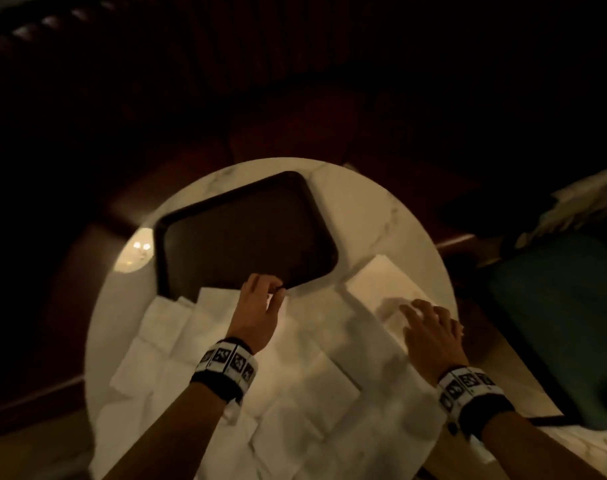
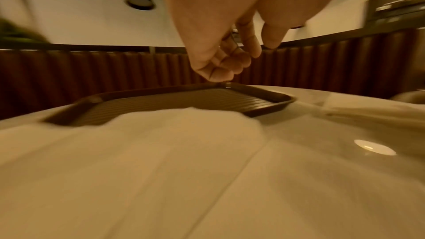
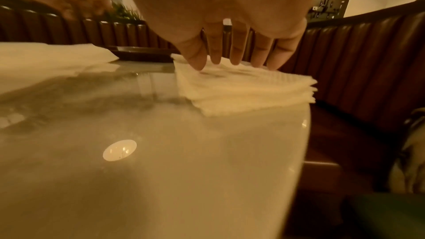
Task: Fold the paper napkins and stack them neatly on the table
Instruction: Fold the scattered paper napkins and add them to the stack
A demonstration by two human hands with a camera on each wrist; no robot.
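Your right hand (image 3: 234, 48), fingers spread and straight, presses on the folded napkin stack (image 3: 243, 90) at the tabletop (image 1: 381, 216) right edge; your left hand (image 1: 257, 306), fingers curled, hangs above loose unfolded napkins (image 1: 177, 341), beside the dark tray (image 1: 239, 233); grip cannot be told

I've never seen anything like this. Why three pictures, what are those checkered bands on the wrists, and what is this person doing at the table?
No machine here: a person wears one camera on the head and one at each patterned wristband. The head view looks down on both hands; each wrist view looks along one hand. On the round marble table lie a dark tray, loose unfolded napkins and a stack of folded napkins. The left hand hovers with curled fingers near the tray's edge, holding nothing I can see. The right hand reaches straight fingers down to the stack.
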